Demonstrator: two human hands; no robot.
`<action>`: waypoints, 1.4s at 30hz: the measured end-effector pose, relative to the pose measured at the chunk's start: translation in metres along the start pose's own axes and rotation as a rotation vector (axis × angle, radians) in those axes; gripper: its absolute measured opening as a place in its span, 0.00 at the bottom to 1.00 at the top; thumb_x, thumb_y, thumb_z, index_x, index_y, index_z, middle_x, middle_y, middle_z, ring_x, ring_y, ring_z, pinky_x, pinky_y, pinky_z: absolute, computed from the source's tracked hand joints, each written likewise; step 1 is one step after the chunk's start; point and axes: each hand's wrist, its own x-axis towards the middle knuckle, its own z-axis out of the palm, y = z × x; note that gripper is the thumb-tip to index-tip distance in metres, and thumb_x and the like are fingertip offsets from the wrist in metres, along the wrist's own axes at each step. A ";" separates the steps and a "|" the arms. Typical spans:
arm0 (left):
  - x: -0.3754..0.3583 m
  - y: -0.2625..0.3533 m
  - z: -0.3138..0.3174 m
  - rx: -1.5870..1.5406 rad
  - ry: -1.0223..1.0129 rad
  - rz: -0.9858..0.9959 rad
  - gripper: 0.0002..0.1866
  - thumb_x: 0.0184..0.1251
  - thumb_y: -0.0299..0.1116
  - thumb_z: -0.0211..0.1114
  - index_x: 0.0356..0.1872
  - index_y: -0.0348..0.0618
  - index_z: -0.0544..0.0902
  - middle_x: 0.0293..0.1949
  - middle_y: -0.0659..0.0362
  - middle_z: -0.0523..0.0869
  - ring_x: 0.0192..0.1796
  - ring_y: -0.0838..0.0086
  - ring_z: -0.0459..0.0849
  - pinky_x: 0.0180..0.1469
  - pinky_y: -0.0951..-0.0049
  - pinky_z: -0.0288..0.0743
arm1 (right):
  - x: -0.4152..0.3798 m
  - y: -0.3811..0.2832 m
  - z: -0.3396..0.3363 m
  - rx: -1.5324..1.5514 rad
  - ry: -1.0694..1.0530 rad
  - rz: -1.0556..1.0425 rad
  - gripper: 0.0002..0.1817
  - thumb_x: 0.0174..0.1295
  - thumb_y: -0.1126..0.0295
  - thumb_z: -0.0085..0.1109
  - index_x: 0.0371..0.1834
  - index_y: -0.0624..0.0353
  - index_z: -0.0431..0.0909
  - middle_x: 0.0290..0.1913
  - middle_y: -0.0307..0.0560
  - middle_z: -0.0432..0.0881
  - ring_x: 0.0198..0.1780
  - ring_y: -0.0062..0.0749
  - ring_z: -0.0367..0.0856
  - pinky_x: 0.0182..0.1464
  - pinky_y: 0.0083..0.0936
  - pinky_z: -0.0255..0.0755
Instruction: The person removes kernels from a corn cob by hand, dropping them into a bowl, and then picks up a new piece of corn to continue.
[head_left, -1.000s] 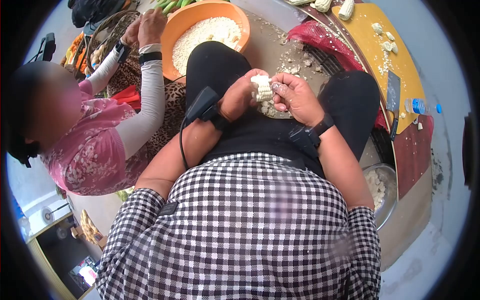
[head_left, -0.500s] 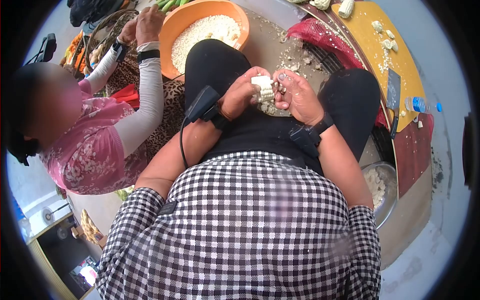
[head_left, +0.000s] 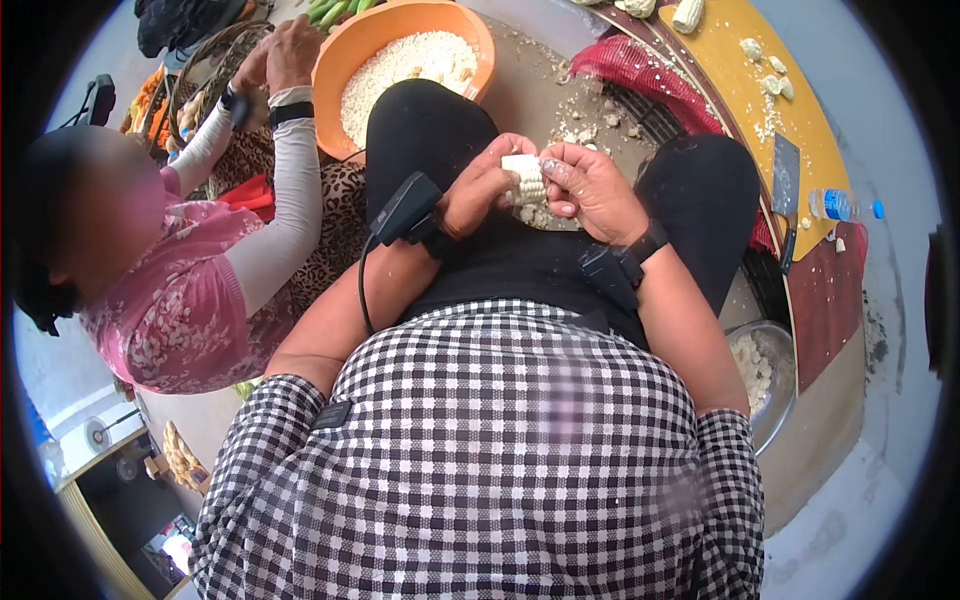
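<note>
Between my knees, my left hand [head_left: 480, 192] is wrapped round a short piece of white corn cob [head_left: 524, 179], its rows of kernels facing right. My right hand [head_left: 592, 190] has its thumb and fingers pinched against the right side of the same piece. Whether loose kernels are inside the right fingers is hidden. White kernels and bits [head_left: 542, 215] lie just below the cob. Ahead and to the left, an orange basin [head_left: 478, 45] holds many loose white kernels.
A co-worker in pink [head_left: 190, 300] sits at the left beside a woven basket. On the right, a yellow board [head_left: 815, 150] bears a cleaver [head_left: 786, 185] and cob pieces, near a water bottle [head_left: 845, 206]. A metal bowl [head_left: 785, 400] stands at lower right, and red mesh [head_left: 640, 75] lies ahead.
My right fingers have closed in on the cob's right side, where a small gap showed before. The co-worker's hands have shifted slightly left.
</note>
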 end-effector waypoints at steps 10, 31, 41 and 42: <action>0.001 0.001 0.003 -0.174 -0.025 -0.002 0.21 0.64 0.47 0.57 0.49 0.42 0.69 0.37 0.64 0.77 0.37 0.84 0.76 0.34 0.85 0.66 | -0.003 0.000 0.006 -0.236 0.081 -0.094 0.04 0.63 0.77 0.52 0.39 0.62 0.74 0.27 0.38 0.73 0.22 0.15 0.69 0.23 0.14 0.65; -0.022 0.010 0.002 0.005 0.054 0.059 0.15 0.64 0.36 0.48 0.51 0.47 0.70 0.38 0.66 0.73 0.39 0.83 0.71 0.40 0.81 0.64 | 0.003 -0.008 0.014 -0.163 -0.033 -0.018 0.05 0.63 0.75 0.57 0.40 0.61 0.73 0.30 0.41 0.77 0.26 0.18 0.74 0.23 0.13 0.66; -0.004 -0.026 -0.010 -0.120 0.146 -0.012 0.17 0.69 0.45 0.49 0.50 0.48 0.75 0.33 0.68 0.78 0.32 0.84 0.73 0.30 0.82 0.64 | -0.001 -0.010 0.029 -0.526 0.106 -0.213 0.03 0.60 0.76 0.58 0.36 0.61 0.76 0.26 0.36 0.76 0.22 0.17 0.73 0.24 0.15 0.67; -0.002 -0.027 -0.006 -0.159 0.154 -0.024 0.16 0.69 0.45 0.49 0.49 0.48 0.75 0.33 0.68 0.78 0.31 0.84 0.73 0.29 0.82 0.64 | -0.001 -0.008 0.027 -0.578 0.139 -0.209 0.02 0.60 0.75 0.57 0.35 0.61 0.76 0.26 0.36 0.76 0.22 0.16 0.73 0.24 0.15 0.67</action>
